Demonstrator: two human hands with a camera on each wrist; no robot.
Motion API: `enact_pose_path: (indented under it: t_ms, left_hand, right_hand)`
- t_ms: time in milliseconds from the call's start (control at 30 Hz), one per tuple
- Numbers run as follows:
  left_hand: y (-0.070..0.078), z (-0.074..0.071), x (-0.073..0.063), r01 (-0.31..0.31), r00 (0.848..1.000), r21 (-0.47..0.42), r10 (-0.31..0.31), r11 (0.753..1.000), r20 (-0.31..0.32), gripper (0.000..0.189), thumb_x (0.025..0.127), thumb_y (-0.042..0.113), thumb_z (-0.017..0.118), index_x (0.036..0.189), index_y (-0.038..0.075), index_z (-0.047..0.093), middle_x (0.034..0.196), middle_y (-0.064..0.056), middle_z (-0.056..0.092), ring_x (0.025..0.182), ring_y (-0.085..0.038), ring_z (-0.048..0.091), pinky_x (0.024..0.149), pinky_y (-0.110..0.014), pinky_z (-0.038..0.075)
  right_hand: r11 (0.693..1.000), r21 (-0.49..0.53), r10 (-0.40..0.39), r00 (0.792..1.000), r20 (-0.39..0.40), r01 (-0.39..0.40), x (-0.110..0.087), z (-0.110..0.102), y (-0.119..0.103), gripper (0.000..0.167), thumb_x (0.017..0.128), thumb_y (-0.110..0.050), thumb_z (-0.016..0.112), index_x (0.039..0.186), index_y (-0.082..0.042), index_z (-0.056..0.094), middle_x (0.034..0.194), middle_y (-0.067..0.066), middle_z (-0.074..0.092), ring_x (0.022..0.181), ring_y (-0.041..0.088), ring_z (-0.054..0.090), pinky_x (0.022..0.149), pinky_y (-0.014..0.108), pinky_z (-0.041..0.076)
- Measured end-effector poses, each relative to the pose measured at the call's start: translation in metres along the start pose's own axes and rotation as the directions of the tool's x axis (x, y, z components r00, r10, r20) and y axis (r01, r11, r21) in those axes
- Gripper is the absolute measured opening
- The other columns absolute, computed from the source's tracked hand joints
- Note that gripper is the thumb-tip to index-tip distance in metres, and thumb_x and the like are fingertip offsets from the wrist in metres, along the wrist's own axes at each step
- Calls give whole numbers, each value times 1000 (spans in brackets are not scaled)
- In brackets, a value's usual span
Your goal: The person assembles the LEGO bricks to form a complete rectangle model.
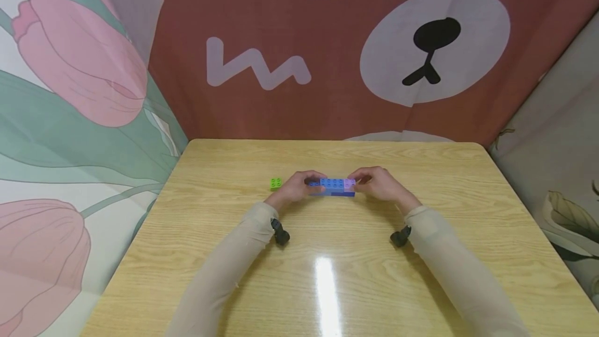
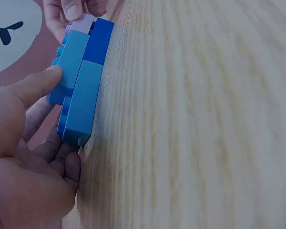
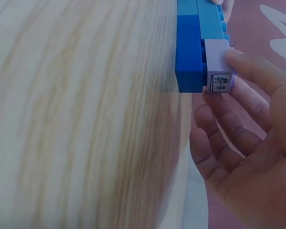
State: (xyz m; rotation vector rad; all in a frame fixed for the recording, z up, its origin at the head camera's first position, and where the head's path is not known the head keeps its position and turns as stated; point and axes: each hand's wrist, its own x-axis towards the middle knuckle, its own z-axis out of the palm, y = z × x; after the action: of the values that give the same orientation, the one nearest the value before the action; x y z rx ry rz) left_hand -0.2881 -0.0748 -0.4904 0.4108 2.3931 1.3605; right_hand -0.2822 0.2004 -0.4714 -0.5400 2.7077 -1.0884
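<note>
working with both hands on a two-layer row of bricks, set lengthwise toward the far edge of the table (image 1: pixel 365 280), about midway between its left and right edges. with the left hand (image 1: pixel 295 187), pinching the upper blue brick (image 1: pixel 331 183) between thumb and fingers, above the lower light-blue brick (image 2: pixel 86 102). with the right hand (image 1: pixel 381 185), pinching the lilac brick (image 3: pixel 218 56) between thumb and fingers, over the right end of the dark blue brick (image 3: pixel 188 55), with remaining fingers loosely bent.

judging by studs visible in a narrow gap under the lilac brick, not fully seated there; so probably at the step of fitting it end to end with the upper blue brick. calling next, most likely, for matching studs, then pressing straight down at the right end while steadying the left, without tipping the row. noting also a green brick (image 1: pixel 276 184), untouched, just left of the left hand, toward the table's far left corner.
</note>
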Motion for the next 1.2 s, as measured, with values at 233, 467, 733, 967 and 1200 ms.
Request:
enact_pose_path:
  t_ms: [233,467,733,967,1200]
  left_hand:
    - [1,0,-1,4,1000,-4,-4,1000,2,36,93,29,72,128,26,67,132,0,64,122,-19,57,105,-39,47]
    - [0,0,0,19,1000,-17,-19,1000,6,35,93,29,72,127,27,67,131,0,64,120,-19,58,104,-39,47]
    - [0,1,1,17,1000,-15,-17,1000,2,35,92,30,72,127,28,67,132,0,63,122,-19,57,104,-39,48]
    - [0,0,0,15,1000,-20,-15,1000,4,35,93,29,72,127,28,67,132,0,63,120,-19,57,103,-39,48]
    - [0,0,0,13,1000,-23,-13,1000,1,34,92,29,73,126,27,68,130,0,64,119,-18,58,103,-39,48]
  right_hand:
    - [1000,19,15,1000,9,-15,2,0,2,24,89,-23,76,112,-17,75,105,4,74,92,20,63,74,31,51]
    - [999,28,27,1000,16,-27,2,1,1,23,89,-23,77,111,-18,76,106,5,74,91,20,62,74,31,50]
    - [999,17,30,1000,10,-30,2,0,-1,25,87,-23,79,111,-17,76,105,5,74,88,20,61,71,30,50]
    - [999,8,35,999,15,-35,4,1,-2,25,87,-23,79,111,-17,76,104,6,74,90,19,64,74,30,51]
    - [999,-2,35,999,8,-35,6,2,-1,26,86,-24,80,111,-18,77,104,5,75,90,19,65,74,29,51]
